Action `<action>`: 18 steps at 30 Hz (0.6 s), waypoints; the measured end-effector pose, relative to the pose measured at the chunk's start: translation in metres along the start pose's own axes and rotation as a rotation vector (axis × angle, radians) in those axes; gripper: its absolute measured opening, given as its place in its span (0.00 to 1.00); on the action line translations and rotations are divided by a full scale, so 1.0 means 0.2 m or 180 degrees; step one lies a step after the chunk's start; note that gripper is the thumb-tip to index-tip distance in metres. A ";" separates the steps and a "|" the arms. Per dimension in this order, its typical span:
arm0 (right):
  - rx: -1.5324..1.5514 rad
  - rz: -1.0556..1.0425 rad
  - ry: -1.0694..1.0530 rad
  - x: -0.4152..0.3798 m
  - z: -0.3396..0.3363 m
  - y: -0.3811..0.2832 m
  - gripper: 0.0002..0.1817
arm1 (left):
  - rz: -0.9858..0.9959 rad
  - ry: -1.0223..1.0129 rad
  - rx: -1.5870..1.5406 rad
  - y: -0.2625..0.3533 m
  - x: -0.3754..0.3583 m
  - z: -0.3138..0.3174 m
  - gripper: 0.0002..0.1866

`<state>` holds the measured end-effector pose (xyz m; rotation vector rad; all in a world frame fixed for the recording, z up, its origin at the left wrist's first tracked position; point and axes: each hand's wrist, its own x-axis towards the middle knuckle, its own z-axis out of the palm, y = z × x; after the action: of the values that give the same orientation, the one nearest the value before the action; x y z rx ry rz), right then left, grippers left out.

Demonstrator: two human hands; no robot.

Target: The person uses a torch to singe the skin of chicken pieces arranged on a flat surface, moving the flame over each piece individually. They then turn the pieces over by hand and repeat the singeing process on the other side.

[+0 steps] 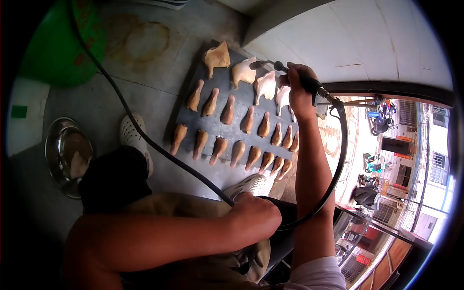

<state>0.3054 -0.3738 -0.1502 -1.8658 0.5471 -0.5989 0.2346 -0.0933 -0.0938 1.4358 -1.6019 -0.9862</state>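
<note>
Evidently, the head view shows the right hand point(300, 89) gripping what looks like a gas torch point(311, 83), fingers wrapped round its handle, well back from the nozzle point(260, 64), probably to keep them clear of heat. The nozzle sits over the row of broad poultry pieces point(265, 87), near the second from the far left; glare and blur leave it unclear whether a flame burns.

The left hand point(253, 217) is closed in a fist around the black hose point(169, 155), seemingly to carry its weight and keep the line off the meat. Beyond it, the hose loops up to the torch.

Drumsticks point(228, 110) lie in two rows on the dark board point(192, 121), spaced apart in places, perhaps so their sides stay exposed. A metal bowl point(54, 145) holding a pale piece point(78, 165) rests on the floor beside the person's leg.
</note>
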 end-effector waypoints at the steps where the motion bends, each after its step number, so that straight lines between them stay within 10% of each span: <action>1: -0.0084 0.0015 -0.0067 0.02 0.01 -0.02 0.09 | 0.0098 0.0073 0.0092 0.00 0.00 0.00 0.06; 18: -0.1060 -0.0116 -0.0820 0.26 0.17 -0.26 0.12 | 0.0211 0.0810 -0.0123 0.04 0.03 -0.05 0.08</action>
<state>0.3716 -0.3636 -0.1052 -2.2307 0.4627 -0.2939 0.2393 -0.0999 -0.0824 1.4108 -1.4270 -0.7589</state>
